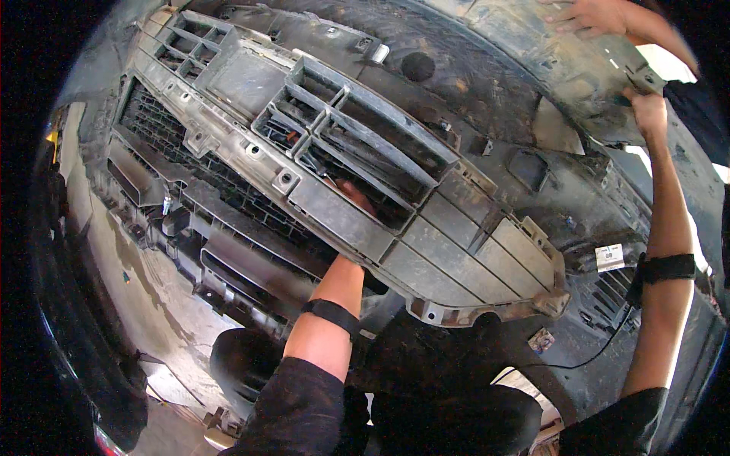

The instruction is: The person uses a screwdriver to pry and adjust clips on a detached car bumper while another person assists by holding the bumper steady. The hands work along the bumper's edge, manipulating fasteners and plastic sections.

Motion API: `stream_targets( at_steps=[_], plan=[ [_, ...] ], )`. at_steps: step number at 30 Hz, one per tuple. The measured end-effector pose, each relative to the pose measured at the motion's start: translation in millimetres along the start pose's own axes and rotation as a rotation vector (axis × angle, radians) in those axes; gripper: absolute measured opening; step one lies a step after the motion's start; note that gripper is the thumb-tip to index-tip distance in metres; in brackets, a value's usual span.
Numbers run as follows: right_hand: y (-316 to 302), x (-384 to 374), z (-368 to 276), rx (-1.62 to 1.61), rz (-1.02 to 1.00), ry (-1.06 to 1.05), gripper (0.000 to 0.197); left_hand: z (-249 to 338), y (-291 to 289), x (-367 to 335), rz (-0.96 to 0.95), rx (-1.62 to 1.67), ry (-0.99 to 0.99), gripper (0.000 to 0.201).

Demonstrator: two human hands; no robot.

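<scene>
My left forearm runs under a long grey plastic grille panel [456, 251]. Through one of its slots part of my left hand [354, 196] shows, its fingers bent near a slim dark and silvery piece [313, 164]; most of the hand is hidden behind the frame. A small orange spot lies farther up the same opening. On the far right my right arm is stretched out, and my right hand [648, 114] is closed on the edge of a large, dusty bumper cover [525, 45]. Its inner side faces up beneath the grille panel.
Another person's hand [585, 17] lies flat on the bumper cover at the upper right. A black mesh grille [160, 114] with trim lies on the left. A white label [609, 258] and a black cable [593, 357] are near my right forearm; my dark-clothed knees are below.
</scene>
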State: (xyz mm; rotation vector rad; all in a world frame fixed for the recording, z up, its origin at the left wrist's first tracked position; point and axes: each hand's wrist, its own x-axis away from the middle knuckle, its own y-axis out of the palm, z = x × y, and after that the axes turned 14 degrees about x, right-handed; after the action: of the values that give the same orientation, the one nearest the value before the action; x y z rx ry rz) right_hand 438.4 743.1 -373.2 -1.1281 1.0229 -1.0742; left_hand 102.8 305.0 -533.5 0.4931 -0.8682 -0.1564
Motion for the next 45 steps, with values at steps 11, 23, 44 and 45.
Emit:
stream_targets(
  at_steps=[11,23,44,45],
  plan=[
    [12,-9,13,0.037,0.04,0.018,0.044,-3,2,1,0.004,0.012,-0.016,0.037],
    [9,-4,6,-0.07,0.072,-0.015,0.047,-3,2,2,0.015,0.011,-0.039,0.037],
    [20,-17,20,-0.019,0.124,-0.192,0.045,-7,-1,3,0.013,0.017,0.0,0.038],
    [17,-15,19,0.014,-0.004,-0.04,0.045,-7,-1,2,0.009,0.017,0.006,0.038]
  ],
)
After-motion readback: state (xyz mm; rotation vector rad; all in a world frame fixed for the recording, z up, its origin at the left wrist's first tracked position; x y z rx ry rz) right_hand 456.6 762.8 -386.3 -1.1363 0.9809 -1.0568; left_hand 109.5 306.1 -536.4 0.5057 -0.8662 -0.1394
